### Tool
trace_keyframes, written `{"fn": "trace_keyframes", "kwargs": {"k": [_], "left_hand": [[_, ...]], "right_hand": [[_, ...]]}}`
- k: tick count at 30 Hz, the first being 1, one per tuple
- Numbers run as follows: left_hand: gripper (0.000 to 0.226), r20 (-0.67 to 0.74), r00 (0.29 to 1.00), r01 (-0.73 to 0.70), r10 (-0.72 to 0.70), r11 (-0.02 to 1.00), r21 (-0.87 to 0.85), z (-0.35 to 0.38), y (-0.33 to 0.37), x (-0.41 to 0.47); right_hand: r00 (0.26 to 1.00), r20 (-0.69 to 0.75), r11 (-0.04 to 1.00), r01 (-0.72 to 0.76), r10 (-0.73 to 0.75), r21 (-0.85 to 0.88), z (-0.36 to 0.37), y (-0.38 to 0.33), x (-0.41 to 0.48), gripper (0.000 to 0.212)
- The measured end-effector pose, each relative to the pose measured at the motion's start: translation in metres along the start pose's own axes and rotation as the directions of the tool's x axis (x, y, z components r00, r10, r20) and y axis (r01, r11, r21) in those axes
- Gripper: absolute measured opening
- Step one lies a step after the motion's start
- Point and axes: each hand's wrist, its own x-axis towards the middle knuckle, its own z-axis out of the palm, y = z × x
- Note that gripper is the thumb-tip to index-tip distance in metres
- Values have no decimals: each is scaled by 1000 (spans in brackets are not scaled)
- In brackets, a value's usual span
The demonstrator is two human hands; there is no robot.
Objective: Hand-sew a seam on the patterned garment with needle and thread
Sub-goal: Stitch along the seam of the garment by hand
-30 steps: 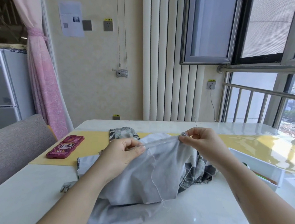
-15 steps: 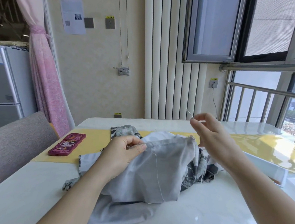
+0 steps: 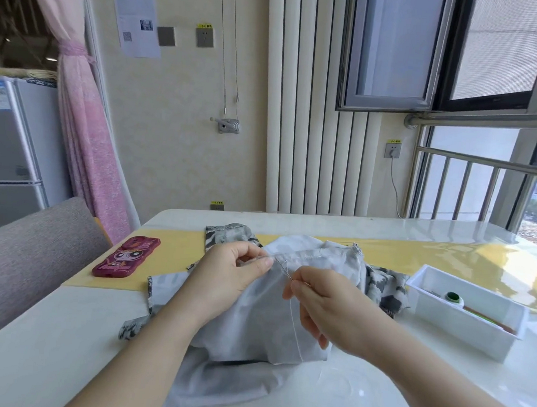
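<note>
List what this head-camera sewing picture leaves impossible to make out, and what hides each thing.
- Thin steel needle, head view: too fine to show whether its tip has entered the grey patterned garment; the right hand covers its eye end in its grip.
- Open white plastic tray, head view: its near wall hides most contents.
- White paper notice on the wall, head view: print too small to read.

Counts, on/over glossy white table (image 3: 56, 347): 2 bare hands, left hand (image 3: 232, 284) + right hand (image 3: 326, 307); 1 grey patterned fabric garment (image 3: 250, 330); 1 thin metal needle (image 3: 284, 269); 1 white thread (image 3: 295, 321); 1 pink cartoon-print phone case (image 3: 126, 256); 1 yellow table runner (image 3: 172, 260); 1 white rectangular plastic tray (image 3: 462, 331) with 1 green-topped spool (image 3: 452, 296) inside. Left of table: 1 grey upholstered chair (image 3: 25, 261), 1 silver fridge (image 3: 4, 157), 1 pink curtain (image 3: 85, 144)
</note>
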Motion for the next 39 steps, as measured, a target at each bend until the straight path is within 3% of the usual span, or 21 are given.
{"fn": "trace_keyframes", "kwargs": {"k": [23,34,39], "left_hand": [[10,-42,998,-50,52,998,48,3,4,-4],[9,-62,989,-127,133,987,99,8,7,-11],[13,-39,985,-165,167,984,65,11,7,-14]], "right_hand": [[999,-16,999,-32,32,-26,0,3,0,26],[999,-32,991,-32,36,128,6,0,6,24],[999,-20,937,-22,31,348,8,-3,13,19]]}}
